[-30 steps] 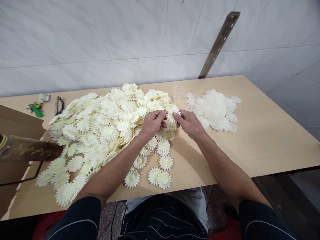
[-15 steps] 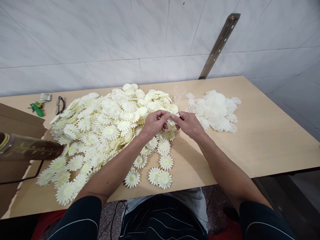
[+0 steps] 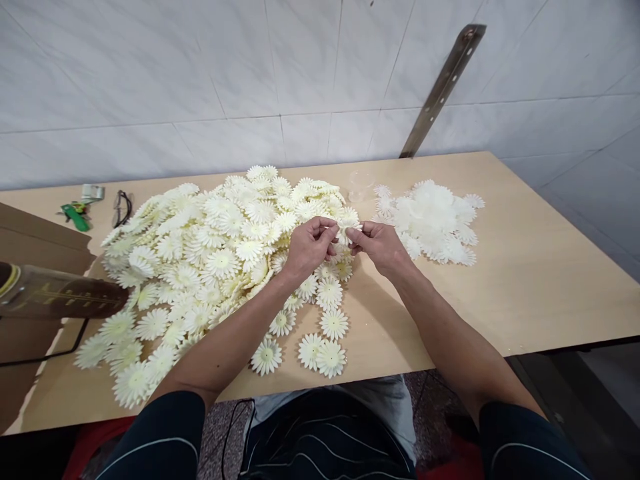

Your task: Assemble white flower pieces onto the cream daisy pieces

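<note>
My left hand (image 3: 314, 245) and my right hand (image 3: 379, 245) meet above the table, thumbs and fingers pinched together. Between the fingertips is a pale cream artificial flower (image 3: 347, 233), partly covered by my right thumb. A large heap of cream artificial flowers (image 3: 220, 263) with pale yellow centres spreads under and left of my left hand. Just right of my right hand lies a smaller pile of whiter, translucent petal pieces (image 3: 430, 217). A few single flowers (image 3: 331, 359) lie on the table nearer my body, between my forearms.
The wooden table (image 3: 540, 280) stands against a tiled wall, with a metal bracket (image 3: 443, 90) at its back edge. At left are a brown-filled bottle (image 3: 65, 293), a cardboard box (image 3: 30, 247), a green tool (image 3: 76, 217) and glasses (image 3: 121, 208). A clear round piece (image 3: 361, 183) lies at the back.
The flower between my fingertips now shows more of its petals, and my fingertips are slightly farther apart. The whole view has shifted a little.
</note>
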A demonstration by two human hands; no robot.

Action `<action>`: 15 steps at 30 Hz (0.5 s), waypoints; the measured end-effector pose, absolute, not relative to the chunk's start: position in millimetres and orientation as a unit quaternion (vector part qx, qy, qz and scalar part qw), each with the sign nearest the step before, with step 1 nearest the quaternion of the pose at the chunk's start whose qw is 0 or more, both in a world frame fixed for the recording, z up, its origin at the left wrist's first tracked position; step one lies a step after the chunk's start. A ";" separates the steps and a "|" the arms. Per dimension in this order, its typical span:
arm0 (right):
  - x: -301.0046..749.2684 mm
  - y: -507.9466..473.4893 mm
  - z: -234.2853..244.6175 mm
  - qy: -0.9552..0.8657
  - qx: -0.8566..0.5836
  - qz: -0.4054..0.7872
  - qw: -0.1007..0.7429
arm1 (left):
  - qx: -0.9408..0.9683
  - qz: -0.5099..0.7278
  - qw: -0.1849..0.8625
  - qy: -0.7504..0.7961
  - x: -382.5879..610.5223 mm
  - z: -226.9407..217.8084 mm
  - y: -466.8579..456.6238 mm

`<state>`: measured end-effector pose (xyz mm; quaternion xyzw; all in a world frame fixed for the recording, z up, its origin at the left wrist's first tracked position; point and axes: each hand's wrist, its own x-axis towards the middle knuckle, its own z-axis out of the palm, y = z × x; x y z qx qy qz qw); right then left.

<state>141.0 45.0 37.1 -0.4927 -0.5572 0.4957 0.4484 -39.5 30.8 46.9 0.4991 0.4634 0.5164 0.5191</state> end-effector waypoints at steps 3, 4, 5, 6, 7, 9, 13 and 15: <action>142.9 43.1 39.4 -0.574 -0.519 0.465 0.430 | 0.523 0.513 0.493 0.469 -38.7 45.0 29.7; 143.4 41.8 40.8 -0.585 -0.524 0.456 0.419 | 0.528 0.507 0.490 0.473 -38.7 45.0 29.9; 143.8 40.3 42.5 -0.596 -0.528 0.448 0.407 | 0.529 0.500 0.494 0.476 -38.9 45.4 30.3; 144.1 38.7 44.4 -0.608 -0.530 0.440 0.395 | 0.526 0.491 0.505 0.476 -39.3 46.1 30.8; 144.1 37.1 46.2 -0.617 -0.532 0.433 0.385 | 0.520 0.483 0.520 0.475 -40.1 47.1 31.5; 143.9 34.8 49.0 -0.630 -0.537 0.422 0.369 | 0.509 0.474 0.551 0.461 -42.3 49.7 32.7; 143.7 35.0 49.0 -0.639 -0.532 0.421 0.364 | 0.503 0.479 0.570 0.440 -46.8 53.0 34.7; 144.6 37.1 47.6 -0.626 -0.520 0.448 0.369 | 0.493 0.489 0.559 0.452 -47.2 51.9 36.2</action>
